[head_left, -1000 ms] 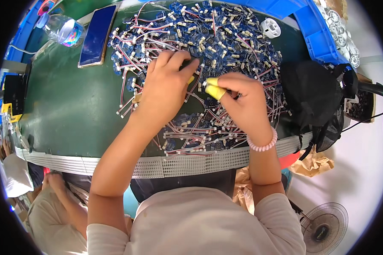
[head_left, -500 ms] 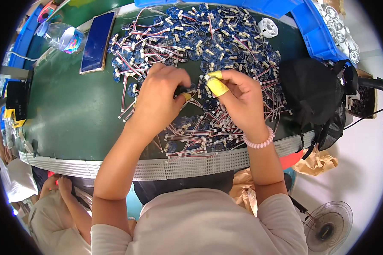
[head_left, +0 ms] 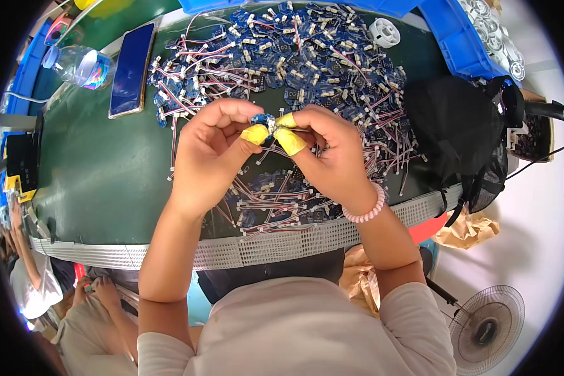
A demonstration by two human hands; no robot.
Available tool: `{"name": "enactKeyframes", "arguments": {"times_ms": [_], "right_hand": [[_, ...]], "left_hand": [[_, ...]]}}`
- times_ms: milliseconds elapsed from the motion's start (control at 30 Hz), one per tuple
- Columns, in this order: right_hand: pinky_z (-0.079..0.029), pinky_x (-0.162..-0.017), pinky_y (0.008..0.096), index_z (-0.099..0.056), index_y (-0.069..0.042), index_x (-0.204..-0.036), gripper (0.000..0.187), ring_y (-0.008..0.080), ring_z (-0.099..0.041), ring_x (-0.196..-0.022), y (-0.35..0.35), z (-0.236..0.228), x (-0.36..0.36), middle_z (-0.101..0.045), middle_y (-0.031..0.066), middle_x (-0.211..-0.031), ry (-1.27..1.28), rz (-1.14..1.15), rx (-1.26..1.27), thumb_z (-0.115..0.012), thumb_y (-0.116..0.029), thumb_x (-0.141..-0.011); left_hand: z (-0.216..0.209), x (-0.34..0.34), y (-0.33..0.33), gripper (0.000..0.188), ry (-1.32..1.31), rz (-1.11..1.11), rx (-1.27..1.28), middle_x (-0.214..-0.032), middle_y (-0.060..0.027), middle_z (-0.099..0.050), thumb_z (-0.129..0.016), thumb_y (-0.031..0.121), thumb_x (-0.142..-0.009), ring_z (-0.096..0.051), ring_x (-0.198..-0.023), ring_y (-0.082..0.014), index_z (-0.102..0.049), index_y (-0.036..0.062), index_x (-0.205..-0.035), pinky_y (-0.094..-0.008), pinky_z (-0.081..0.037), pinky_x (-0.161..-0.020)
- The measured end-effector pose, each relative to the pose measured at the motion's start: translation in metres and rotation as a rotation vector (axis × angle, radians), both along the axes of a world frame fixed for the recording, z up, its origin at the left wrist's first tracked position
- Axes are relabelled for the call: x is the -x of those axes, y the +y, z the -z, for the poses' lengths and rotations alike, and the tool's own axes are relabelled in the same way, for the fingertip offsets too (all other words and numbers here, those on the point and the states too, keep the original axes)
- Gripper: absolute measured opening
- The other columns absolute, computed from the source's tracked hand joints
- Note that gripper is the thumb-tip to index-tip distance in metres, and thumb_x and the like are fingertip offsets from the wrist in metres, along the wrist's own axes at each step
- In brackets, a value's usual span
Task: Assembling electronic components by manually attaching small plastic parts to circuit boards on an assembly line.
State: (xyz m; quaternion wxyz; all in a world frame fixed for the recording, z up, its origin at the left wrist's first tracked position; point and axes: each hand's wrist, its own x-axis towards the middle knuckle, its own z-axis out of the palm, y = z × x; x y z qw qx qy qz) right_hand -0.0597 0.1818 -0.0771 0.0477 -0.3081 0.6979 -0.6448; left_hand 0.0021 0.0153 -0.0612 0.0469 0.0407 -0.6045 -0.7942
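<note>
Holding a small blue circuit board (head_left: 261, 118) out over the near half of the bench (head_left: 100, 169), my left hand (head_left: 208, 147) pinches its side between thumb and fingertip. My right hand (head_left: 331, 149) closes thumb and forefinger on a small pale piece (head_left: 271, 125) against it; I take that for a cable plug, though my yellow finger covers (head_left: 289, 141) hide the join. To do this well, I should grip the board by its rim, square the plug before pressing, and push straight with the thumb so that no pin bends.

Loose boards and cables (head_left: 329, 59) spread from the far edge towards me, with more near the white perforated strip (head_left: 269, 249) along the front edge. A phone (head_left: 131, 69) and a bottle (head_left: 81, 67) lie towards the far left corner; a black bag (head_left: 448, 125) sits at the right edge. Beyond the bench, a fan (head_left: 485, 329) stands to my right, and a co-worker (head_left: 97, 329) sits to my left.
</note>
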Motion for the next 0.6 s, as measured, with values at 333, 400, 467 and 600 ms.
{"name": "enactKeyframes", "arguments": {"times_ms": [333,400,467,600], "right_hand": [[-0.038,-0.050,0.0207,-0.060,0.000,-0.090,0.017,0.0082,-0.050,-0.058,0.0007,-0.0047,-0.0022,-0.057,0.0047,-0.076,0.008,0.003,0.029,-0.066,0.001,-0.074],[-0.038,-0.050,0.0205,-0.060,0.000,-0.090,0.018,0.0079,-0.050,-0.058,0.0011,-0.0059,-0.0022,-0.057,0.0043,-0.074,0.023,0.004,0.003,-0.066,0.001,-0.074],[-0.038,-0.050,0.0204,-0.060,0.000,-0.090,0.018,0.0077,-0.050,-0.057,0.0018,-0.0070,-0.0020,-0.056,0.0039,-0.073,0.036,0.006,-0.023,-0.066,0.000,-0.073],[-0.039,-0.048,0.0228,-0.059,0.000,-0.086,0.015,0.0102,-0.052,-0.054,0.0012,-0.0086,-0.0039,-0.056,0.0049,-0.070,0.098,0.016,-0.066,-0.066,0.000,-0.072]], "left_hand": [[-0.0087,-0.0025,0.0071,0.023,-0.001,-0.071,0.076,-0.095,-0.0061,-0.059,-0.059,-0.010,-0.081,-0.059,-0.083,-0.0110,-0.060,-0.0045,-0.104,-0.0230,-0.052,-0.074],[-0.0068,-0.0027,0.0063,0.023,0.001,-0.059,0.062,-0.095,-0.0064,-0.059,-0.059,-0.010,-0.081,-0.059,-0.082,-0.0112,-0.061,-0.0040,-0.104,-0.0231,-0.052,-0.074],[-0.0058,-0.0028,0.0043,0.023,0.003,-0.047,0.049,-0.095,-0.0067,-0.059,-0.060,-0.010,-0.081,-0.059,-0.082,-0.0114,-0.061,-0.0036,-0.103,-0.0231,-0.052,-0.074],[-0.0010,-0.0025,0.0038,0.024,0.032,-0.027,0.114,-0.094,-0.0065,-0.059,-0.059,-0.013,-0.079,-0.060,-0.083,-0.0118,-0.063,-0.0023,-0.100,-0.0231,-0.052,-0.073]]}}
